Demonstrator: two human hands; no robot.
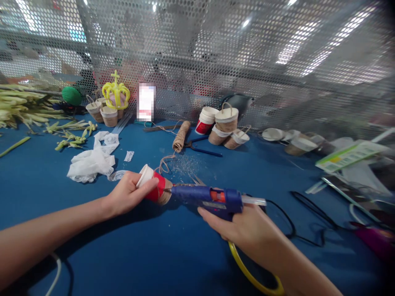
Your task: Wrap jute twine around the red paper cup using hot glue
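Observation:
My left hand [128,192] is closed round a red paper cup [155,188] lying on its side, its lower part wrapped in jute twine. My right hand [243,228] grips a blue hot glue gun [206,197] with a clear glue stick at its back. The gun's nozzle touches the cup at the edge of the twine wrap. A strand of twine runs from the cup up to a twine spool [181,136] on the blue table [154,255].
Finished twine-wrapped cups with handles [226,127] stand at the back by a perforated metal screen [216,61]. More cups and a yellow crown [115,93] sit back left. White lace scraps [91,162], green leaves [24,109], pliers [202,147], black cable [305,230] lie around.

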